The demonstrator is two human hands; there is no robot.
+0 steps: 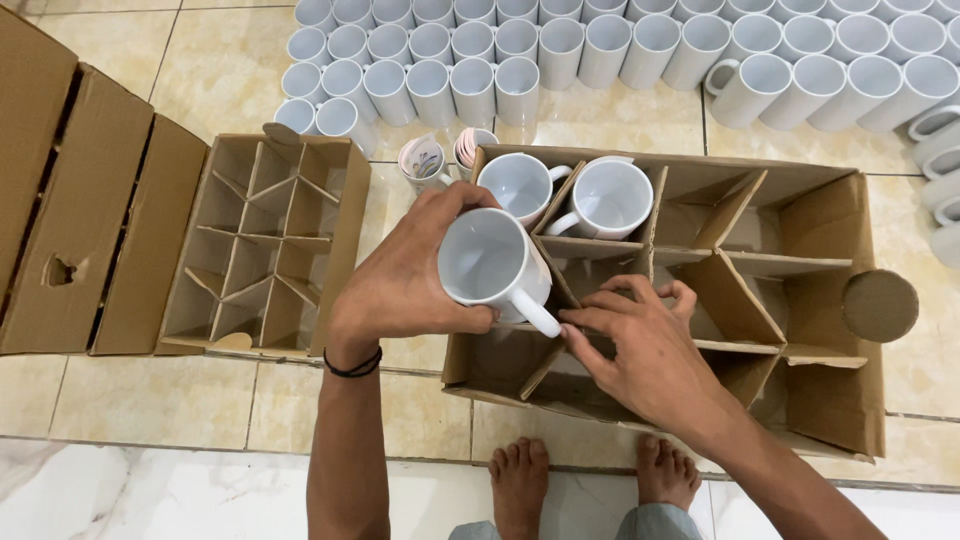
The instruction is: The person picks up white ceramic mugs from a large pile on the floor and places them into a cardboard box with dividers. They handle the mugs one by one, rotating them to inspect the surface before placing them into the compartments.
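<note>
My left hand [405,280] grips a white mug [490,262] by its body, its mouth tilted toward me and its handle pointing down-right, over the near-left corner of a brown cardboard box [835,400] with cardboard dividers. My right hand [640,350] rests on the divider strips just right of the mug's handle, fingers spread and bent over the cardboard. Two more white mugs [522,185] [610,198] stand in the box's far-left compartments.
A second empty divided box [262,245] with open flaps lies on the floor at left. Many white mugs [640,45] stand in rows on the tiled floor at the back. Two printed mugs [424,160] stand between the boxes. My bare feet [520,485] are at the bottom.
</note>
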